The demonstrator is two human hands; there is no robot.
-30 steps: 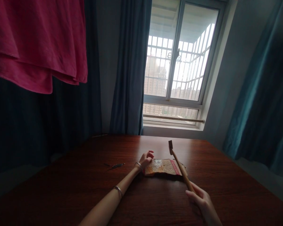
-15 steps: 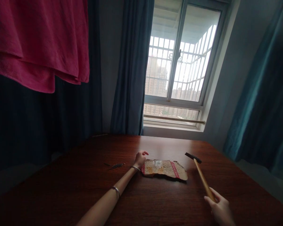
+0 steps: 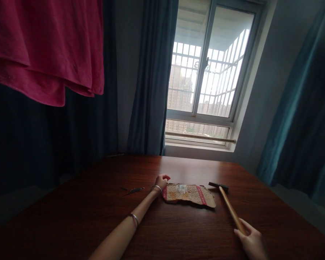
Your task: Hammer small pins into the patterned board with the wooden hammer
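Observation:
My right hand (image 3: 251, 236) is wrapped round the wooden handle of a hammer (image 3: 229, 207). The hammer's dark head is just right of a patterned, cardboard-like piece (image 3: 193, 195), low over the table or resting on it; I cannot tell which. This piece lies flat, with pink bands, dark dots and an uneven front edge. A shiny clear patch with small upright bits (image 3: 180, 186) shows near its back edge. At its back left corner is my left hand (image 3: 161, 180), fingers curled in; what they hold, if anything, is hidden.
Several thin dark pieces, perhaps nails (image 3: 135, 190), lie left of my left hand on the brown wooden table (image 3: 157, 231). Behind the table stand a barred window (image 3: 206, 72) and blue curtains (image 3: 151, 79). A pink cloth (image 3: 48, 54) hangs at the upper left.
The hammer's head has come down a little and shifted slightly left, closer to the patterned piece. My left hand has stayed at the corner, almost unmoved.

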